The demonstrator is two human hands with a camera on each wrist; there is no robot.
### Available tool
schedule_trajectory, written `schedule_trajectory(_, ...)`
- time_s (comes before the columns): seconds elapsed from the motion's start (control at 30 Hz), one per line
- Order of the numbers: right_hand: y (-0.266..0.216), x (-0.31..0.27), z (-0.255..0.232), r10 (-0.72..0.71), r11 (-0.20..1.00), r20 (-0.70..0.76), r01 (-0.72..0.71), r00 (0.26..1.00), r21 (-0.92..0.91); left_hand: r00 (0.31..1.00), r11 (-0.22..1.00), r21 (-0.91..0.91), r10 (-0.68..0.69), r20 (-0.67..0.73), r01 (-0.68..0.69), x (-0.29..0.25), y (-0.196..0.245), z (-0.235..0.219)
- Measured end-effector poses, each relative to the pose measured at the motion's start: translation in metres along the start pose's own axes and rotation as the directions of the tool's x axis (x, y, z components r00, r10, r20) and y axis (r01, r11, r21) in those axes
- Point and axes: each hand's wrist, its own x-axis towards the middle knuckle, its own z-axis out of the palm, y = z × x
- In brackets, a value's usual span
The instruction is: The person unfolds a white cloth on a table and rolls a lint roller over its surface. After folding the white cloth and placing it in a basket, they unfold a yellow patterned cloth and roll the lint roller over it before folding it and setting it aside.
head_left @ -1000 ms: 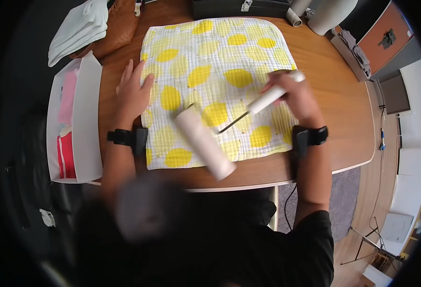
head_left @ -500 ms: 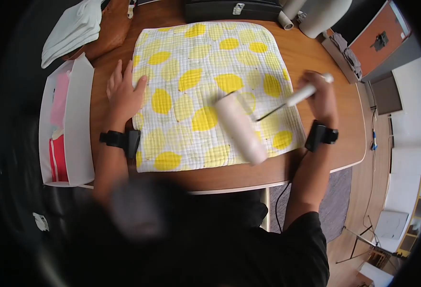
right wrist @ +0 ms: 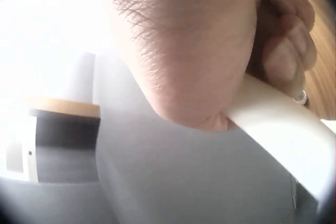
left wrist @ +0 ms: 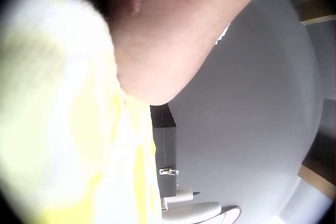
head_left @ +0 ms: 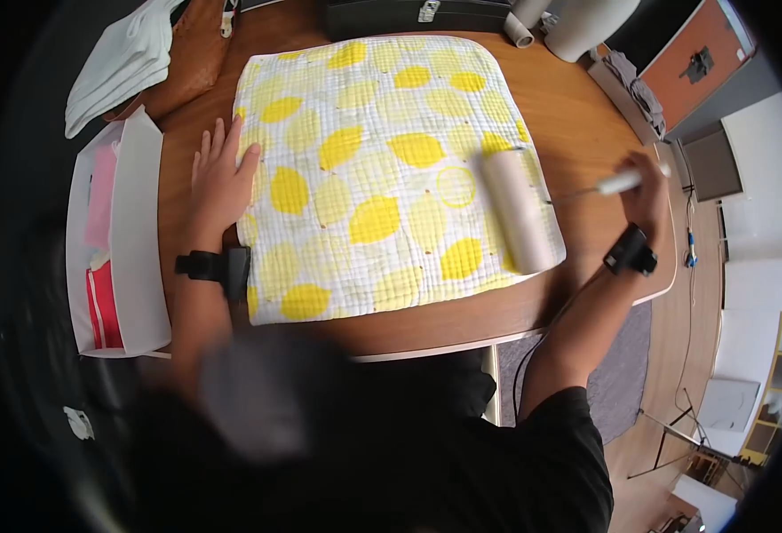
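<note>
With the right hand (head_left: 647, 192) curled round the white handle (head_left: 619, 183) and the left hand (head_left: 222, 185) straight-fingered, the pale cylindrical roller (head_left: 517, 210) could ruck the yellow-patterned quilted cloth (head_left: 329, 197) at its unheld right edge

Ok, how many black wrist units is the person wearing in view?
2. One unit sits behind the left hand, by the lemon-print cloth; the other unit sits behind the right hand, which holds the white handle.

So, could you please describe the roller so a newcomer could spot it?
On the table, find the white cloth with yellow lemons. Near its right edge is the roller, a thick pale cylinder with a thin rod and white handle. Unlike the pale tube by the black case, it is held by the right hand.
</note>
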Motion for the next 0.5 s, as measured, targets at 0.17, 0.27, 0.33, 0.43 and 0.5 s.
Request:
schedule_trajectory(0.17,0.060,-0.006,-0.023,0.305,0.652,0.140,-0.314,0.942,0.690,1.000,1.000,0.003,-0.004,0.009,0.003,0.000,0.003,0.001)
schedule_trajectory(0.27,-0.054,0.006,0.018,-0.021,0.994,0.053,0.015,0.998,0.104,1.000,1.000,0.020,0.001,0.008,-0.001,0.002,-0.001,0.004)
schedule_trajectory(0.33,-0.119,0.019,0.046,0.423,0.550,0.337,-0.533,0.841,0.643,1.000,1.000,0.018,0.007,0.009,-0.007,0.003,-0.002,0.005)
schedule_trajectory(0.43,-0.186,0.024,0.065,0.260,0.603,0.548,-0.577,0.795,0.551,1.000,1.000,0.005,0.011,0.015,-0.011,0.002,-0.001,0.003)
schedule_trajectory(0.5,-0.189,0.024,0.062,0.214,0.619,0.583,-0.571,0.784,0.540,1.000,1.000,0.001,0.019,0.015,-0.019,0.004,0.002,0.000)
